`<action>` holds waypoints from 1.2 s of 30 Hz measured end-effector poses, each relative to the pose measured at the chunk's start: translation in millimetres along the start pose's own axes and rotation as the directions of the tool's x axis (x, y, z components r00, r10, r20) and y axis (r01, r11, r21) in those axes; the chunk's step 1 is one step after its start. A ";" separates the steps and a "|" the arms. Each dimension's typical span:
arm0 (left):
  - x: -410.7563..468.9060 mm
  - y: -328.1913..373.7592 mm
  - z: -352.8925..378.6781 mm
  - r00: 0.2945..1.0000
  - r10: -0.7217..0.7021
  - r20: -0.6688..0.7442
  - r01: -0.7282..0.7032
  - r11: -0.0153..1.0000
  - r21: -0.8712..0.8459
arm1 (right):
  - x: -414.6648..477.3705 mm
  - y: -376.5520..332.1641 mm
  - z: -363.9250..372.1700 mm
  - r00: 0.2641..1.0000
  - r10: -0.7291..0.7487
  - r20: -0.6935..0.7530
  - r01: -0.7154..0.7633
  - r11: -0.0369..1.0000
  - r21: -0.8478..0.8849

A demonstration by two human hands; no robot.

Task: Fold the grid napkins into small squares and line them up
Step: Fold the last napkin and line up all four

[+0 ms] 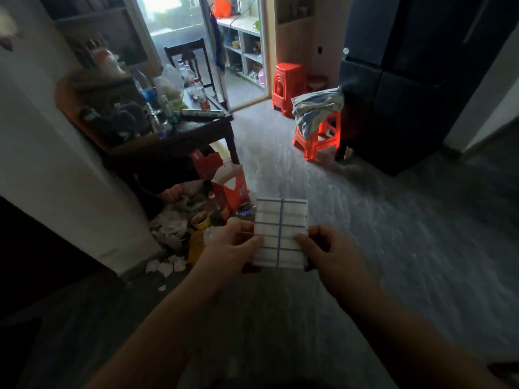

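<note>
1. The folded white napkin with blue grid lines (280,233) is held in the air in front of the person, above the floor. It is a near-square panel facing the camera. Its top edge is level, and its upper half is free of both hands.
2. The left hand (233,245) pinches the napkin's left edge, thumb on the front face and fingers curled behind.
3. The right hand (325,251) pinches the right edge the same way, so both hands are clamped on the cloth. A single vertical blue line runs down between the two thumbs.
4. Under and beyond the napkin, grey patterned floor (393,234) spreads wide ahead and to the right.
5. To the left, a heap of red cartons, bottles and crumpled paper (222,189) lies on the floor against a white wall (42,164).
6. Above that heap stands a dark wooden table crowded with bottles (196,127).
7. Further ahead is a red plastic stool (316,138) with a striped cloth (317,108) draped over it. It stands just beside a tall dark cabinet (407,80), and a second red stool (286,88) stands behind, near a glass door (196,37).
</note>
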State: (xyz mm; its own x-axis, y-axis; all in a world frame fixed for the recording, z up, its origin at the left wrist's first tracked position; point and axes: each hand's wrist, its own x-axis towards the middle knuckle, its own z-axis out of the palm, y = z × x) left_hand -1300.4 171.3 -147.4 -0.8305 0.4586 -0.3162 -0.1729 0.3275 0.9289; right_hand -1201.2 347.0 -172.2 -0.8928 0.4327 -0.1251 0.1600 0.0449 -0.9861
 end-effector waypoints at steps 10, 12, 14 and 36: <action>186.2 64.9 88.2 0.981 0.135 0.140 -0.136 0.991 -0.009 | 150.5 -10.6 -85.3 0.970 0.107 -0.220 -0.103 0.994 0.030; 234.3 81.0 110.3 0.972 0.137 0.193 -0.138 0.990 -0.010 | 187.6 -12.5 -107.0 0.948 0.100 -0.302 -0.114 0.993 -0.029; 284.8 98.2 132.4 0.954 0.152 0.259 -0.147 0.988 -0.038 | 228.1 -13.7 -128.7 0.918 0.091 -0.385 -0.119 0.992 -0.048; 538.2 244.6 559.3 0.578 0.085 0.812 -0.206 0.978 0.044 | 369.1 44.5 -492.5 0.368 0.290 -0.884 -0.135 0.957 0.257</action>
State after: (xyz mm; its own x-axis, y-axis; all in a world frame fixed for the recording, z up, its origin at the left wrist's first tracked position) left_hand -1493.5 960.2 -198.1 -0.0644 0.9634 -0.2602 0.0253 0.2623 0.9647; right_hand -1316.2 952.1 -208.5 0.0897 0.9678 -0.2350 0.1652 -0.2472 -0.9548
